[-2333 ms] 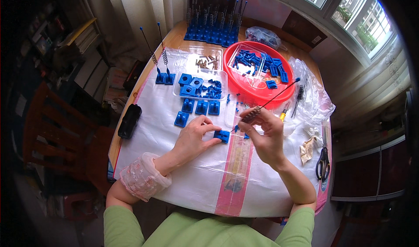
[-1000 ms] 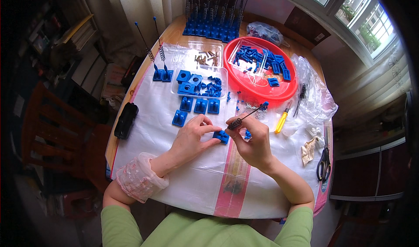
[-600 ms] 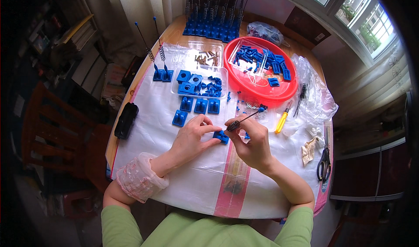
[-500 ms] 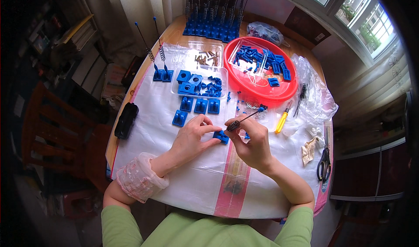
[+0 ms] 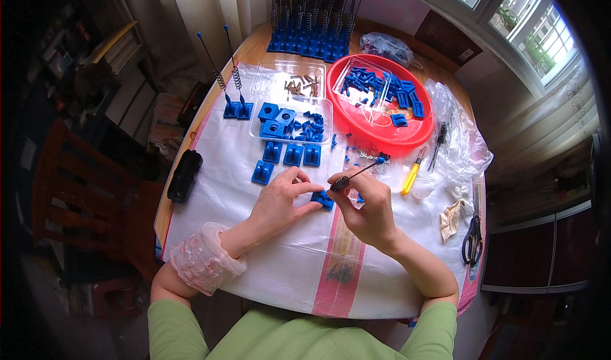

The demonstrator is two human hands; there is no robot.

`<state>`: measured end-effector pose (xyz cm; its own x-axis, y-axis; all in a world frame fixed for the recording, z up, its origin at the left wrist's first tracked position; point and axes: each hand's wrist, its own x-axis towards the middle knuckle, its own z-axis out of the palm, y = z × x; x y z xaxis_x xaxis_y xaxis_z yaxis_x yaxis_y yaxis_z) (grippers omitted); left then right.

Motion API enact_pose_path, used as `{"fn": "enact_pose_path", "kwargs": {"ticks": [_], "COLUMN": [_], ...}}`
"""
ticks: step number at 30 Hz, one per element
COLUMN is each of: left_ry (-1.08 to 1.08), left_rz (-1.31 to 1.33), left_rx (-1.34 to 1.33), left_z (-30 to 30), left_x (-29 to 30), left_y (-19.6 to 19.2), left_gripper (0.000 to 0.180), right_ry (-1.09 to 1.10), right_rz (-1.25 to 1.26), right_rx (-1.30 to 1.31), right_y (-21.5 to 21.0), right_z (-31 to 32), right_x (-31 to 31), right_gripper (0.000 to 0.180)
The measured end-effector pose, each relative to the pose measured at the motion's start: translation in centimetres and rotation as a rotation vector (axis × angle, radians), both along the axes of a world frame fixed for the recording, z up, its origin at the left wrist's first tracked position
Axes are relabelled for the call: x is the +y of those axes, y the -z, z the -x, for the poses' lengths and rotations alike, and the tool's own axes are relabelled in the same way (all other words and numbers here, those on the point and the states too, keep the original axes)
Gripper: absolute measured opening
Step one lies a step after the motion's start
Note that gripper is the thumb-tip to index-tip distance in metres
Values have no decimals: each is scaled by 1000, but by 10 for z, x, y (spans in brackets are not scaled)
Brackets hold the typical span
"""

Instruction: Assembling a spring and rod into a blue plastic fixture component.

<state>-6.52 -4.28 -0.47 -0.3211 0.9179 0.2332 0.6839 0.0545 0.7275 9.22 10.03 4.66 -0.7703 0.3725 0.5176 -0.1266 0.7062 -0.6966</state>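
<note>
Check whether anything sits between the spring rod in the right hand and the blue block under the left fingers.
Nothing visible does. The spring rod in the right hand ends just above the blue block, which the left hand pins to the table.

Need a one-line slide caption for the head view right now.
Left hand steadies a small blue plastic block while right hand holds a thin spring-tipped rod above it.
</note>
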Motion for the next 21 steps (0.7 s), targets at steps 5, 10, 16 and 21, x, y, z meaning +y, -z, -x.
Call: {"fn": "enact_pose_path", "kwargs": {"ticks": [5, 10, 16, 21], "left_ry": [0, 1, 1, 2], "left_rz": [16, 7, 7, -4], "left_rx": [-13, -2, -3, 4], "left_z": [0, 0, 0, 0], "left_x": [0, 0, 0, 0], "left_y": [-1, 1, -1, -1], "left_gripper": [31, 31, 32, 33], "right_ry": [-31, -32, -8, -28], "right_rz": [-3, -20, -27, -8], "right_rx": [13, 11, -21, -17], "right_y": [-3, -1, 3, 5], "right_z": [1, 1, 1, 2], "right_x": [-2, -1, 0, -1], "right_gripper": [16, 17, 22, 20]}}
